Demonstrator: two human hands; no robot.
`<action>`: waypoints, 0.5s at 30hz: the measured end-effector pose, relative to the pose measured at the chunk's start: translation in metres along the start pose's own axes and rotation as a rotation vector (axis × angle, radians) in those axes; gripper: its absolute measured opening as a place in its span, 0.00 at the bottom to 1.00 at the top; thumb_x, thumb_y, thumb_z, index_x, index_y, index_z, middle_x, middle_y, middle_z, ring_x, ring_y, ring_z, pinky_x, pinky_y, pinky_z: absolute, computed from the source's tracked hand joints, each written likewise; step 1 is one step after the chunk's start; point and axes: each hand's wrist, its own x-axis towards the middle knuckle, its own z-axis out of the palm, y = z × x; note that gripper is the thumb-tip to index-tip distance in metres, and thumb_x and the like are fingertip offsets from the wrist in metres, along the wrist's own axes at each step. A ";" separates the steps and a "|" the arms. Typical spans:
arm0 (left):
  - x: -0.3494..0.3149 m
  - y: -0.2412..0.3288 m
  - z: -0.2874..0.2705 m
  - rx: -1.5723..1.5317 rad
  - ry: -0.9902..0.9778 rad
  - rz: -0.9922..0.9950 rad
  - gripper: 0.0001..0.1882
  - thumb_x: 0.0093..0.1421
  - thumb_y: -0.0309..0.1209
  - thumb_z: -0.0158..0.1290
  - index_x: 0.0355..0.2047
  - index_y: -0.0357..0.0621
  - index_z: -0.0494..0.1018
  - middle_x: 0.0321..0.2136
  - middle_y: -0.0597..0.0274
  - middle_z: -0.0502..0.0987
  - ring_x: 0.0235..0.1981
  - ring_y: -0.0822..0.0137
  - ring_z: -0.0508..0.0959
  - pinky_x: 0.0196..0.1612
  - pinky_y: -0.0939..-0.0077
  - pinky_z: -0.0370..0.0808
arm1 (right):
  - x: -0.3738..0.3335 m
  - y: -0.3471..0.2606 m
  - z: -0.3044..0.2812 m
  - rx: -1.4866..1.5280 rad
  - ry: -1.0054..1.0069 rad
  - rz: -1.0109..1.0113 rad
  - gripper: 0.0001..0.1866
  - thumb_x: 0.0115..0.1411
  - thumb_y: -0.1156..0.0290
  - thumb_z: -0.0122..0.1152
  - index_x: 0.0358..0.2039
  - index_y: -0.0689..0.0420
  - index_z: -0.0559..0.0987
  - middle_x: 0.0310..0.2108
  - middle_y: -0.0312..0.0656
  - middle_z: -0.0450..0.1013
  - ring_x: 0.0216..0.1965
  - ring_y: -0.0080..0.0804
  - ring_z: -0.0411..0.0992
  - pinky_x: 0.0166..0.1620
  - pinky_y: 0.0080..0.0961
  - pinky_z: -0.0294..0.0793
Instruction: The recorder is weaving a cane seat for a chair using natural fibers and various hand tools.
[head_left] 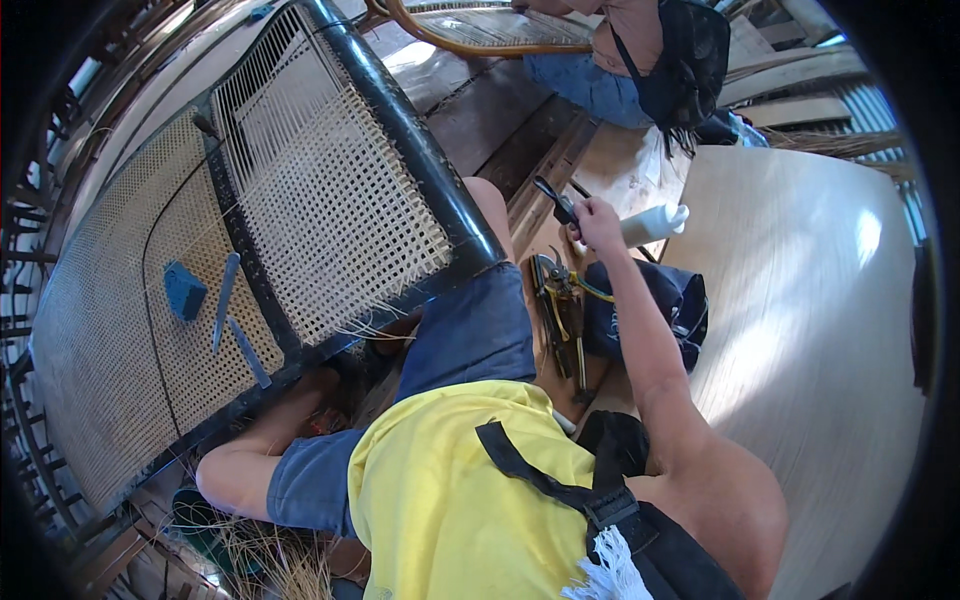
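Note:
My right hand (597, 224) is closed around a slim black-handled tool (562, 205) whose exact kind I cannot make out. It is raised above the tools at my right side, beside a white plastic bottle (652, 224). My left hand is out of view. Across my legs leans a black-framed panel of woven cane (330, 190), with open lattice on one section and loose strands at its lower edge. On its left section lie a blue block (184, 291) and two grey-blue pointed pegs (227, 300). A dark strand (150, 235) curves over that section.
Pliers and other hand tools (562, 310) lie by my right thigh, next to a dark blue bag (690, 305). A large pale wooden board (800, 330) spans the right. Another person (620, 60) sits at the top by a curved cane frame (470, 45). Loose cane strips (270, 560) lie lower left.

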 end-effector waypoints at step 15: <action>0.047 -0.145 -0.135 2.743 -0.459 0.972 0.18 0.72 0.44 0.51 0.45 0.39 0.75 0.27 0.66 0.77 0.24 0.74 0.71 0.25 0.81 0.64 | -0.172 0.060 0.024 0.243 0.075 0.058 0.09 0.70 0.70 0.58 0.41 0.63 0.76 0.29 0.47 0.79 0.22 0.33 0.77 0.28 0.30 0.77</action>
